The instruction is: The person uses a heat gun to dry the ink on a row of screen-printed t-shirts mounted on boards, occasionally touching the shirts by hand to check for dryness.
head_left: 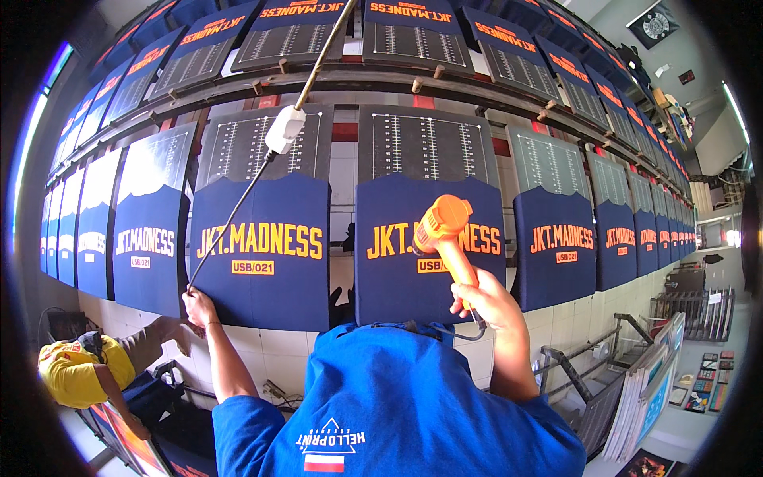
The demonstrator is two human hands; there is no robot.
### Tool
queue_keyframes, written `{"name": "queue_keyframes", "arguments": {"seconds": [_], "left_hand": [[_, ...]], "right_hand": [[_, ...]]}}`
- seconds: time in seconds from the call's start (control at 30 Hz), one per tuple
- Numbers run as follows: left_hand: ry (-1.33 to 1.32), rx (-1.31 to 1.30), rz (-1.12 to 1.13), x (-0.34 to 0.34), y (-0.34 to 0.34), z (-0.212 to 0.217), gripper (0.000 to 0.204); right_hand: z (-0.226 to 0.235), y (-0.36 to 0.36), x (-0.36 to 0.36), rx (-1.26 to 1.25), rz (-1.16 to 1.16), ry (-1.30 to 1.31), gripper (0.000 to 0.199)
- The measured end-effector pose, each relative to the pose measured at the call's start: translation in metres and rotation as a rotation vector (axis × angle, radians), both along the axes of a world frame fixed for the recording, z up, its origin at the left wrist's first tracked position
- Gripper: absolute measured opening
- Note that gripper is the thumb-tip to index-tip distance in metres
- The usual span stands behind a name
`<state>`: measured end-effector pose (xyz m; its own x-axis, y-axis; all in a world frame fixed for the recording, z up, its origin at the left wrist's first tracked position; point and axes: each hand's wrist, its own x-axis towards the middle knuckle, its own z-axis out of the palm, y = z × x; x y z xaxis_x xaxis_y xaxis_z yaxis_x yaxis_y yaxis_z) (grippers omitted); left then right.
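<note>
Orange dryer (450, 238) over the printed lettering of a navy shirt (425, 300), that shirt being the landmark here. Gap between nozzle and cloth is hard to judge from this overhead angle.

Dryer looks fairly light and rigid, likely plastic, a little heavy at the head; nozzle end possibly hot. Handle (458, 265), toward the shirt's near right side, seems the sound place to hold, well back from the head. Casing probably smooth, might crack if dropped.

Black cord (241, 208) runs to a white socket (284, 131), beyond the shirt and to its left. Cord seems soft, bendy, very light; better taken along its length than tugged at the joint. Shirt cloth looks soft but lies flat on a stiff board (427, 143), which shows bare just beyond it.

Right hand (494, 300): near right edge of the shirt, fingers curled round the lower handle, forearm reaching almost straight ahead. Left hand (199, 308): well left of the shirt, across a neighbouring shirt (262, 298), thumb and fingers pinching the black cord, forearm slanting outward from a blue sleeve (248, 429). Hands well apart.
</note>
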<state>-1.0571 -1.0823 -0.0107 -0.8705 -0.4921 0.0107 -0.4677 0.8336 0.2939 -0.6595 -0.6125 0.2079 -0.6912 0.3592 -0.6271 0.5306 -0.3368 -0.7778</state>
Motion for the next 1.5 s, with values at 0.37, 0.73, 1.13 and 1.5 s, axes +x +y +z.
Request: {"name": "queue_keyframes", "arguments": {"seconds": [0.37,0.73,1.13,1.5], "left_hand": [[0.008,-0.004,-0.012,0.000,0.001,0.000,0.050],[0.011,-0.009,0.005,-0.001,-0.002,-0.001,0.048],[0.023,-0.047,-0.007,0.000,0.001,0.001,0.047],[0.016,-0.037,0.006,0.001,0.004,0.005,0.047]], "right_hand": [[0.000,-0.011,-0.008,-0.013,0.045,0.014,0.029],[-0.005,-0.007,-0.030,0.020,0.093,0.030,0.031],[-0.006,-0.004,-0.059,0.094,0.062,0.050,0.031],[-0.010,-0.009,-0.058,0.017,0.148,0.072,0.032]]}}
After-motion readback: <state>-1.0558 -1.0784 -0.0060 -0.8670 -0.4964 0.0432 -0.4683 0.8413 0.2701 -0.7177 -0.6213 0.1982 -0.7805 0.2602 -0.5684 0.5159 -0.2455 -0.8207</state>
